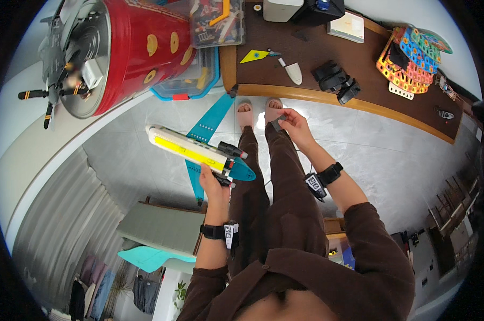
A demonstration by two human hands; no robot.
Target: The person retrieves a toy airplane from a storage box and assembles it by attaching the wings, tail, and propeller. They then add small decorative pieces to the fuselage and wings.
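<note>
My left hand (212, 187) is closed around the rear part of a toy brick airplane (185, 148). The plane has a white body with a bright yellow stripe, long teal wings and dark grey engines near the teal end. It is held level, to the left of my legs. My right hand (298, 127) is raised near the desk's front edge, thumb and fingers pinching a small dark grey brick piece (277, 124). A gap separates this piece from the plane. Both wrists wear black straps with small devices.
On the brown desk (268, 35) lie a yellow-green fin piece (253, 55), a white curved piece (293, 73), black parts (335, 80) and colourful perforated boards (410, 61). A clear bin of bricks (218, 32) and a red drum (140, 48) stand at the left.
</note>
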